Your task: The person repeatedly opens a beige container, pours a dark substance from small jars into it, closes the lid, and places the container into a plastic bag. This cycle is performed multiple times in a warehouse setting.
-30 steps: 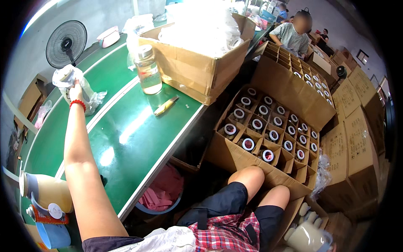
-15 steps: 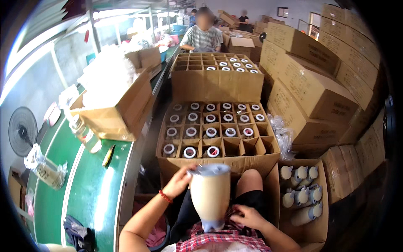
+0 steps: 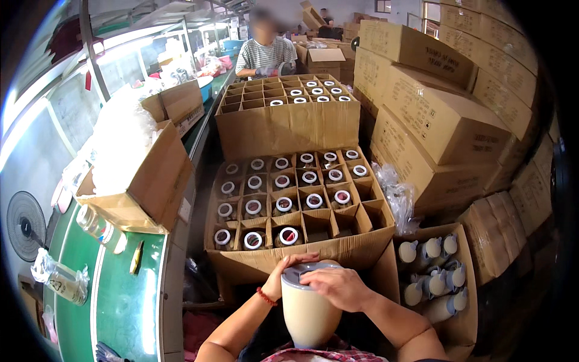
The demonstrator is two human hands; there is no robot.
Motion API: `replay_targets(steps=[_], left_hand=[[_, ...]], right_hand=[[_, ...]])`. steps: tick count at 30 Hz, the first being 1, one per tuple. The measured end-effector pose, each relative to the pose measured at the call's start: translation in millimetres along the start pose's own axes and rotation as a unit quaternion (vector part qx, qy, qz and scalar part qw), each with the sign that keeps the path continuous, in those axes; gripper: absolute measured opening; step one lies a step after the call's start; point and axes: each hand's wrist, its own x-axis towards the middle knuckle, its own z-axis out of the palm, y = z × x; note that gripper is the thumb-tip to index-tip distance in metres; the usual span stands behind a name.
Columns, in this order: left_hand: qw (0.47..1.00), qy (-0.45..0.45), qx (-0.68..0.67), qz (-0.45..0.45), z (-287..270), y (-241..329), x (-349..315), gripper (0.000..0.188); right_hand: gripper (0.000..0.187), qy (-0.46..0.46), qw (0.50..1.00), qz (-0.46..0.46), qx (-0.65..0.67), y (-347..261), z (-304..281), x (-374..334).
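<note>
A tall cream jug (image 3: 310,314) with a grey-blue lid (image 3: 304,274) stands upright at my lap, tapering toward its base. My left hand (image 3: 284,276) wraps the far left side of its rim, the fingers reaching over the back edge. My right hand (image 3: 341,286) lies over the right side of the lid with its fingers bent onto the top. Just beyond the jug is a divided carton (image 3: 338,248) of clear jars with white-rimmed lids, some compartments at its right without jars. The jug's base is partly hidden by my clothing.
At right, an open carton (image 3: 467,326) holds several cream jugs with blue-grey handles. Stacked cartons (image 3: 434,114) rise behind it. A green workbench (image 3: 126,295) on the left carries a clear bottle (image 3: 102,229) and a yellow cutter (image 3: 137,257). Another person (image 3: 265,54) works behind a second divided carton (image 3: 286,123).
My right hand has come up from my lap onto the jug's lid. The left hand has shifted farther around the rim. The whole view has turned slightly right.
</note>
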Motion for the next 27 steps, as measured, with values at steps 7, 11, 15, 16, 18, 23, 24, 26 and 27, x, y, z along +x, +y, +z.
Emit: replay_targets(steps=[7,11,15,16,18,23,24,26,27], left_hand=[[0.762,-0.088,0.607,0.208,56.3,64.2,-4.9,0.071],[0.642,-0.167,0.737,0.132,122.6,71.7,5.3,0.093],[0.611,-0.202,0.754,0.131,153.8,45.8,24.6,0.083],[0.656,-0.231,0.704,0.142,152.7,53.4,31.3,0.081],[0.759,-0.264,0.562,0.192,133.2,73.6,35.7,0.078],[0.96,0.073,0.258,0.076,-12.1,32.2,12.3,0.068],[0.974,0.105,0.198,0.035,-25.7,14.3,8.2,0.073],[0.988,0.066,0.141,0.011,-20.4,-9.9,15.7,0.079],[0.989,0.031,0.134,0.046,-18.4,-17.5,18.9,0.082]], right_hand=[[0.071,-0.059,0.802,0.104,0.585,154.7,14.4,44.2],[0.071,-0.167,0.686,0.123,0.697,212.0,77.0,94.7],[0.061,-0.217,0.674,0.145,0.691,180.0,76.0,110.5],[0.059,-0.195,0.702,0.164,0.665,182.7,68.8,108.4],[0.051,-0.116,0.781,0.279,0.546,180.6,44.5,101.8],[0.042,-0.032,0.891,0.205,0.404,73.7,-39.6,41.2],[0.043,-0.059,0.905,0.185,0.378,56.1,-41.5,31.8],[0.044,-0.11,0.917,0.209,0.322,41.5,-35.2,24.3],[0.043,-0.087,0.921,0.207,0.319,51.3,-28.1,20.4]])
